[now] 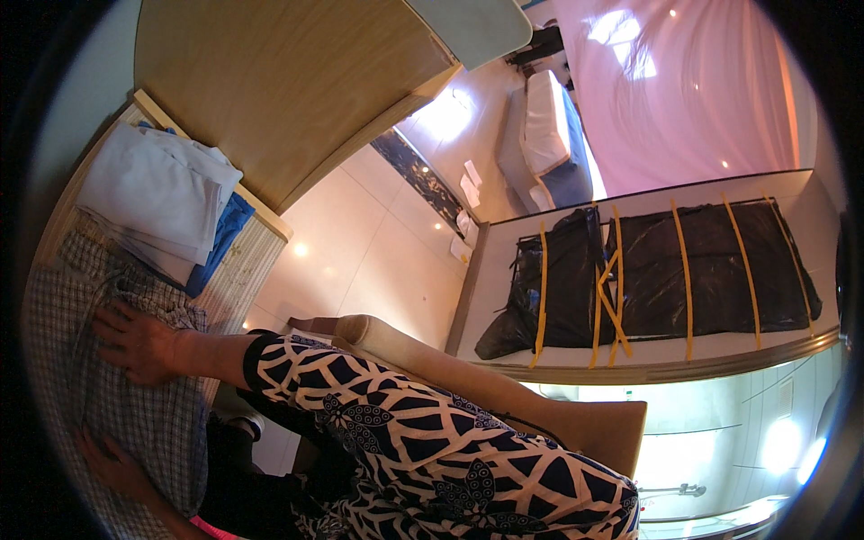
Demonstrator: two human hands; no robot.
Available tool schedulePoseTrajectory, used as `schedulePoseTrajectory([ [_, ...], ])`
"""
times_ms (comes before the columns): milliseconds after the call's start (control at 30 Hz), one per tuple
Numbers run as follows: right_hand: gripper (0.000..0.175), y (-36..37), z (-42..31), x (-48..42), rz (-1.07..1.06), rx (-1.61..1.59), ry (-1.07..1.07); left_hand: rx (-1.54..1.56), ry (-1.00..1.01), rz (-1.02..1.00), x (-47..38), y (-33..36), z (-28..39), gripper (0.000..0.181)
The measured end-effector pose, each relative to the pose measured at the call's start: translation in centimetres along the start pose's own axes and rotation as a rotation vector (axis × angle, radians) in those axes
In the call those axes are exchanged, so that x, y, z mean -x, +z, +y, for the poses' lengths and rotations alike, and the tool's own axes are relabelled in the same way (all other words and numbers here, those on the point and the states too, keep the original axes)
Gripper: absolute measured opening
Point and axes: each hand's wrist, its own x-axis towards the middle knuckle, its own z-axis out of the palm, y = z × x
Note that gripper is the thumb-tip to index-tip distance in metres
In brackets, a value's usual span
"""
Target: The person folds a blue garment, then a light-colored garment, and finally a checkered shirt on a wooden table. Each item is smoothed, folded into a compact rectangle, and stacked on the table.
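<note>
A dark blue-and-white checked cloth garment lies spread on a table at the left of the view. My right hand rests palm down on its upper part, fingers spread. Lower down, my left hand lies on the same fabric near its lower left part, fingers somewhat apart. Beyond my right hand, a stack of folded white cloths sits on a blue cloth. Part of the checked fabric is gathered and creased just below that stack. The far left edge of the garment is dim.
A striped mat covers the table under the cloths. A wooden panel stands beside the stack. An upholstered chair is by my right arm. Farther off are black plastic held with yellow strips, a pink curtain and a white-and-blue padded item.
</note>
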Motion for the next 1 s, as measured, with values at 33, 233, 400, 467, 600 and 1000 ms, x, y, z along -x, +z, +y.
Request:
schedulePoseTrajectory([
  [33, 0.056, -0.1, 0.0, 0.0, -0.008, -0.007, 0.003, -0.005, -0.003, -0.010, 0.0, 0.0, 0.1, 0.041],
  [233, 0.056, -0.5, 0.0, -0.1, -0.053, -0.044, 0.011, 0.005, -0.010, -0.004, 0.1, -0.1, 0.1, 0.041],
  [400, 0.060, -0.6, -0.1, 0.0, -0.059, 0.004, 0.017, 0.019, -0.016, -0.018, 0.4, 0.3, -0.3, 0.040],
  [467, 0.056, -0.7, -0.1, 0.1, -0.036, -0.020, 0.015, -0.008, -0.030, -0.039, 0.5, 0.5, -0.5, 0.040],
  [600, 0.055, -0.8, -0.1, 0.0, 0.021, -0.006, 0.006, -0.054, -0.048, -0.070, 0.4, 0.6, -0.5, 0.041],
  [1000, 0.053, 0.4, -0.1, 0.4, 0.049, -0.016, 0.019, 0.001, 0.017, -0.066, -0.4, -0.7, 0.3, 0.041],
])
